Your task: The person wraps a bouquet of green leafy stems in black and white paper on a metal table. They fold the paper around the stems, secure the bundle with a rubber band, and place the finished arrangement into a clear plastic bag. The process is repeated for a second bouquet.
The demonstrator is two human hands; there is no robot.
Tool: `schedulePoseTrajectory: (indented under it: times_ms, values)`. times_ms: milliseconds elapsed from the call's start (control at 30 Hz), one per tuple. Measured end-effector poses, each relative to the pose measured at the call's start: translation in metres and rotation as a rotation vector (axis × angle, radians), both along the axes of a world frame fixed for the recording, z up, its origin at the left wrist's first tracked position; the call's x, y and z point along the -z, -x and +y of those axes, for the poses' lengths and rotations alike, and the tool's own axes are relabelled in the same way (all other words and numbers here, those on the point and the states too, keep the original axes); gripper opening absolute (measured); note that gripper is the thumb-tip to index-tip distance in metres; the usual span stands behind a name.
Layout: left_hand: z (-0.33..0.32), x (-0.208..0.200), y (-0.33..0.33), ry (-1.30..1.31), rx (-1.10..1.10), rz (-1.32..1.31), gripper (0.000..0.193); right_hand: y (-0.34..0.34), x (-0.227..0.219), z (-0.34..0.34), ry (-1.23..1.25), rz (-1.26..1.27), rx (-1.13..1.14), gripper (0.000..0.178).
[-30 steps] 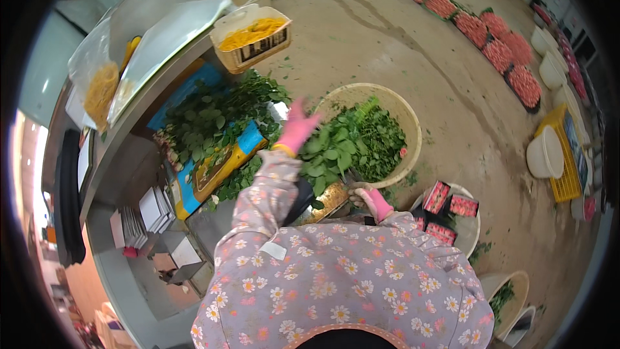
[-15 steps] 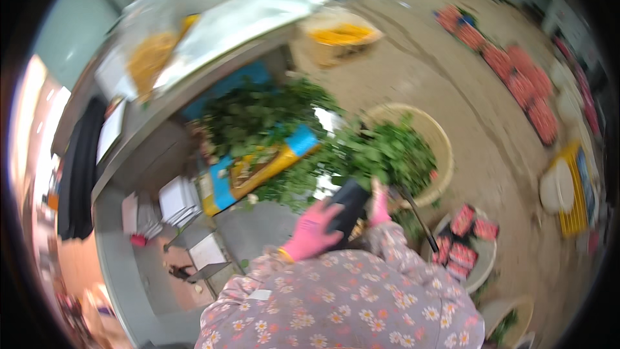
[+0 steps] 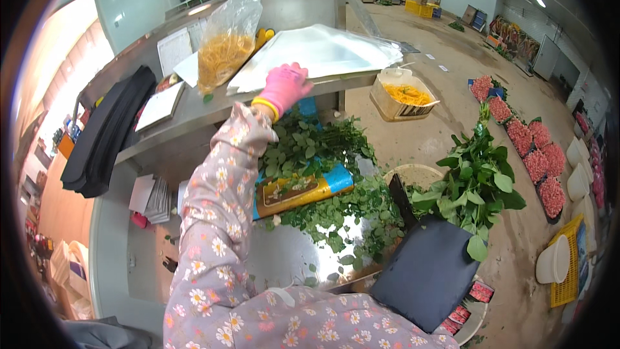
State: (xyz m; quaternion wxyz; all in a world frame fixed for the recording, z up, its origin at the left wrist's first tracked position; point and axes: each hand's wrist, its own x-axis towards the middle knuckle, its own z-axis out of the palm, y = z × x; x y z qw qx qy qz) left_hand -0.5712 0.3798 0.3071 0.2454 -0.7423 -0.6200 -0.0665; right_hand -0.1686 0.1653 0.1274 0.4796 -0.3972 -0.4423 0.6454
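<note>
My left hand (image 3: 285,87), in a pink glove with a yellow cuff, reaches up to the near edge of a stack of clear plastic sheets (image 3: 323,52) on the metal shelf. Its fingers are curled closed, and whatever may be in them is hidden. Low on the right, a leafy green bunch (image 3: 481,174) leans out of a dark wrapping sheet (image 3: 426,268) close against my body. My right hand is out of sight, and the dark sheet covers that area. Cut leaves and stems (image 3: 316,142) are heaped on the metal bench (image 3: 271,252) below the shelf.
A clear bag of yellow rubber bands (image 3: 223,58) and a black sheet stack (image 3: 110,129) are on the shelf. Beyond it stands a tub of yellow bands (image 3: 403,97). Pink flower bunches (image 3: 536,148), white buckets (image 3: 553,258) and a yellow crate (image 3: 568,265) line the right.
My left hand has left the dark wrap and moved up to the plastic sheets. The wrapped bunch has shifted right and nearer my body. My right hand has gone out of sight.
</note>
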Motion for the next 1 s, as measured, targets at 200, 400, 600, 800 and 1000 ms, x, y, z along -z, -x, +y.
schedulePoseTrajectory:
  times_ms: [200,400,600,800,1000]
  values:
    - [0.017,-0.024,-0.021,0.167,0.086,0.090,0.024,-0.035,-0.088,0.020,-0.214,-0.412,-0.064,0.053]
    - [0.049,-0.052,0.011,0.408,0.223,-0.465,0.033,-0.053,-0.148,0.029,-0.376,-0.563,-0.068,0.050]
    - [0.063,-0.045,0.019,0.470,0.114,-0.738,0.047,0.057,-0.245,0.037,-0.433,-0.772,-0.213,0.063]
    - [0.083,-0.028,0.022,0.381,0.387,-0.834,0.030,0.087,-0.256,0.055,-0.442,-0.981,-0.214,0.066]
    - [0.083,-0.035,0.015,0.546,0.280,-0.904,0.039,0.089,-0.259,0.049,-0.448,-0.886,-0.157,0.067]
